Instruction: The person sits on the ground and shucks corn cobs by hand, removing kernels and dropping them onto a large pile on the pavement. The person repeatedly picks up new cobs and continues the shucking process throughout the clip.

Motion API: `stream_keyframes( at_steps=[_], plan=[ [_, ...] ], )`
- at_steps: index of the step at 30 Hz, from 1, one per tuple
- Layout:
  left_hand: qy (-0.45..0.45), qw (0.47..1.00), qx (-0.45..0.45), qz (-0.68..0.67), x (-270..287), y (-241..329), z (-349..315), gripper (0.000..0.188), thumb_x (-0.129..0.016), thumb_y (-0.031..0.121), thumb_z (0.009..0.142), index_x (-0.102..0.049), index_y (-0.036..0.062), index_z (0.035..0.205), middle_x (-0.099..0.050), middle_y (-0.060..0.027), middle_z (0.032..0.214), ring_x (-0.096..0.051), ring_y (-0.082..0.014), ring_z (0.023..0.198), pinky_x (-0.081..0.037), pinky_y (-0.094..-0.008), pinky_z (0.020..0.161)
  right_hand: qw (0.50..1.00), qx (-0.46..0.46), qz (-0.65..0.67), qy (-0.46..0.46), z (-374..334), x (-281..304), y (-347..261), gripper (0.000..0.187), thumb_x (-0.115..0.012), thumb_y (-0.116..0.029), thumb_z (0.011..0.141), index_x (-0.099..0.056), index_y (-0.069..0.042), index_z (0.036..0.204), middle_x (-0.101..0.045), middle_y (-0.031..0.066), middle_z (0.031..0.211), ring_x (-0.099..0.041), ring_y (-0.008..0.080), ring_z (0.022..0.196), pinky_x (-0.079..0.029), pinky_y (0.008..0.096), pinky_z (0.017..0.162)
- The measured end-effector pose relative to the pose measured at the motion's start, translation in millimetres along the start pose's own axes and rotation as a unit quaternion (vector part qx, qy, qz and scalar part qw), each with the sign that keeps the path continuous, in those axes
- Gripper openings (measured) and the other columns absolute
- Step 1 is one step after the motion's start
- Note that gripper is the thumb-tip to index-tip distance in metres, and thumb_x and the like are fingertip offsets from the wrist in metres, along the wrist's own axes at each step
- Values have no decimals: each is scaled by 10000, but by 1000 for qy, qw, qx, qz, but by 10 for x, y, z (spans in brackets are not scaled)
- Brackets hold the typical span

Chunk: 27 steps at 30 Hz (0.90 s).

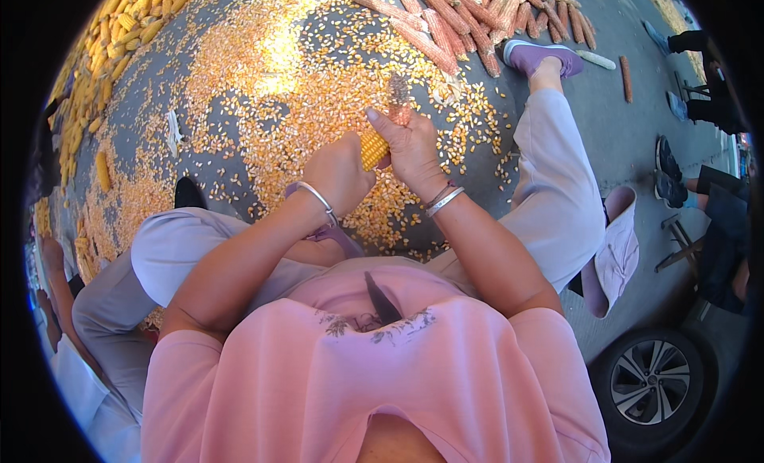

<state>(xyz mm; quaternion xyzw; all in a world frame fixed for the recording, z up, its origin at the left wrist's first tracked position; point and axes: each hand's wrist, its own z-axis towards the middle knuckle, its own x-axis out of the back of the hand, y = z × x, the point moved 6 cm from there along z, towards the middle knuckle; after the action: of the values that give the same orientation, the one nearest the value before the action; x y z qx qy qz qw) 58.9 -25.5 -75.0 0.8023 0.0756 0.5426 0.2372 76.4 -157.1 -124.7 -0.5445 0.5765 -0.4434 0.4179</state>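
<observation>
Corn cob [372, 148], held above loose kernels [274, 128] with fingers [380, 123] of left hand [337, 172] and right hand [414, 151] wrapped round it, looks part-stripped, yellow remaining, bare cobs [461, 29] heaped ahead, unshelled ears [127, 21] piled left!

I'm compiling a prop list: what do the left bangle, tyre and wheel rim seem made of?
Left bangle: probably polished, silver-toned metal; it catches light.
Tyre: likely matte black rubber, given its dull ring.
Wheel rim: apparently smooth metal, from its shiny spokes; plastic is possible.
</observation>
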Motion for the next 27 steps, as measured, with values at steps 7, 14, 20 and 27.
stream_keyframes(
  at_steps=[7,14,20,27],
  plan=[
    [-30,980,-21,-195,88,58,29,334,-750,227,770,-613,-37,924,-674,-266,829,-681,-419,818,-534,-471,747,985,-63,144,-75,-6,59,-203,479,-716,-445,887,-659,29,845,-654,83,691,-644,154,524,-517,279,402],
    [14,998,23,-57,11,-8,22,358,-743,178,771,-550,-46,973,-661,-261,807,-670,-418,788,-526,-462,708,999,41,-1,-34,-100,-91,-281,526,-735,-449,867,-647,50,1008,-687,113,782,-655,176,656,-514,321,567],
    [-15,998,34,-54,-21,-16,-14,342,-731,193,756,-578,-44,949,-666,-269,819,-672,-434,794,-530,-486,727,990,96,-105,25,-67,16,-258,447,-748,-409,877,-629,22,869,-623,55,696,-530,95,621,-460,281,592],
    [-116,945,16,-307,-138,-84,98,335,-739,241,718,-675,7,948,-694,-202,792,-690,-342,744,-532,-433,711,992,-66,77,-78,26,128,-259,462,-726,-434,880,-688,26,907,-676,73,778,-646,141,688,-527,287,646]
  ],
)
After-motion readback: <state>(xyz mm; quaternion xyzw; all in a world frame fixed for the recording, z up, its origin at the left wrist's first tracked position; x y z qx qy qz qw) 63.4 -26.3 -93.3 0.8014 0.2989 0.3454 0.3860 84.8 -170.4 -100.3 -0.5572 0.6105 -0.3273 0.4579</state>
